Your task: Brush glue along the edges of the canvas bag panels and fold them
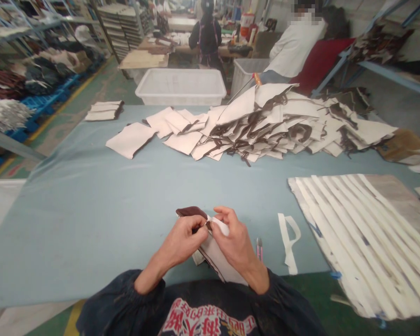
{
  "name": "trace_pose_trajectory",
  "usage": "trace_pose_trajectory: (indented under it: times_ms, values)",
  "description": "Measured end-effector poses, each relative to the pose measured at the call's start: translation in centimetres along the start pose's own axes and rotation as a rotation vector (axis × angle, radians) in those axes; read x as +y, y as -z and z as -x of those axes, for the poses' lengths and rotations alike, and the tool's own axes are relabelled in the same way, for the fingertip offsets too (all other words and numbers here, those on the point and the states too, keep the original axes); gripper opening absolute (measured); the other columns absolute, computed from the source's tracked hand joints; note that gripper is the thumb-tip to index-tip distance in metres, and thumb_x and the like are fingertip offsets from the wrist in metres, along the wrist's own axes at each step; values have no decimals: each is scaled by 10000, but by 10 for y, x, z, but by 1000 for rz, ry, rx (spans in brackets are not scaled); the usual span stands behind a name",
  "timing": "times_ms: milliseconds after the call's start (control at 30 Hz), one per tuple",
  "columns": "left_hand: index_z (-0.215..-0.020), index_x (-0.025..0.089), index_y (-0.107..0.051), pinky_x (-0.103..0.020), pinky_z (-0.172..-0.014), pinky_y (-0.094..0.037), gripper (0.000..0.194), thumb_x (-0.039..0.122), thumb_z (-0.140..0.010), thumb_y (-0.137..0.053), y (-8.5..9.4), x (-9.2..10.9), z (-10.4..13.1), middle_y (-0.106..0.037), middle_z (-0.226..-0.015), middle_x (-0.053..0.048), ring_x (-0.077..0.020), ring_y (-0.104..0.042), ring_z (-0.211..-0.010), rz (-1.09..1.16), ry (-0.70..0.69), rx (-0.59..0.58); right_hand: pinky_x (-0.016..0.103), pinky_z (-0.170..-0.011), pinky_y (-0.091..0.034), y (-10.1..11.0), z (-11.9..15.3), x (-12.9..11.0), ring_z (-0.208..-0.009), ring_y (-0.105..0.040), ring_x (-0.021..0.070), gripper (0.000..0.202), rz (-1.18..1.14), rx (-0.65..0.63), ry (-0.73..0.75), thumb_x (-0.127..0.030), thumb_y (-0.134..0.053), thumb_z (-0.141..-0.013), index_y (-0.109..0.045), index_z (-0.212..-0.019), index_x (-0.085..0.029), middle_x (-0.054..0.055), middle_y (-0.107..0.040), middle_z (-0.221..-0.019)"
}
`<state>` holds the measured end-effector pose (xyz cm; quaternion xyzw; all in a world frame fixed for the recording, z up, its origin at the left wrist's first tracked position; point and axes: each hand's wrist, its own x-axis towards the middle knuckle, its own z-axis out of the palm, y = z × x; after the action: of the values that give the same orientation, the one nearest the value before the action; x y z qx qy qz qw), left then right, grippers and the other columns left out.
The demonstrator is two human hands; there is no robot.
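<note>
Close to the table's front edge, a fabric piece (221, 262), off-white with dark edging and a brown part at its top, lies partly under my hands. My left hand (185, 235) pinches its brown part near the middle. My right hand (235, 238) is closed on the white material beside it, with thumb and index finger meeting close to the left fingertips. What lies exactly between the fingertips is too small to tell. Just right of my right hand is a small pink-handled tool (259, 249). A loose white strip (287, 242) lies farther right.
The blue-green table (91, 196) carries a large heap of off-white pieces (266, 121) along its far side and a small stack (104, 111) at far left. Long white strips (364, 233) cover a board at right. Beyond are a white bin (180, 87) and two people.
</note>
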<state>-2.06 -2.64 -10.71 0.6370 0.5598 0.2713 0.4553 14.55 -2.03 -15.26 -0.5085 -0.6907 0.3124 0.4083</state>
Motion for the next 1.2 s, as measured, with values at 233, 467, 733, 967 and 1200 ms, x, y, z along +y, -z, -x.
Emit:
trace_pose_trajectory:
  times_ms: [233,467,733,967,1200]
  values:
    - [-668,198,-477,-256,-576,-292,269,392,-851,-516,3,-9,-4,-419,-652,47,-124,-384,-629,126,0,-31,302,-742,-544,-5,-4,-5,-781,-702,191,316,-192,36,-151,-309,-607,-868,-569,-1161,-195,28,-730,-853]
    - [-627,190,-482,-248,-562,-289,282,352,-854,-524,-1,-14,-3,-416,-622,44,-115,-379,-609,130,-9,58,301,-733,-532,-11,-3,-6,-783,-674,189,345,-405,-13,-313,-424,-671,-840,-609,-1078,-182,36,-711,-861]
    - [-668,158,-577,-247,-576,-310,279,336,-875,-518,-2,-16,0,-477,-635,26,-124,-426,-627,75,-30,99,271,-701,-493,-4,-3,-6,-749,-619,169,265,-384,-135,-243,-443,-613,-903,-664,-874,-185,19,-701,-804]
    - [-680,158,-595,-241,-571,-306,268,315,-886,-527,-4,-16,2,-495,-638,28,-124,-438,-631,57,-36,85,263,-654,-450,2,-7,-7,-693,-597,162,292,-217,-153,-162,-449,-578,-932,-664,-814,-195,2,-674,-734]
    - [-600,191,-480,-243,-554,-299,307,353,-857,-525,-2,-11,2,-426,-601,41,-117,-386,-591,89,8,120,257,-616,-406,4,-8,6,-622,-488,142,375,-237,-99,-203,-529,-511,-962,-580,-776,-210,-32,-555,-654]
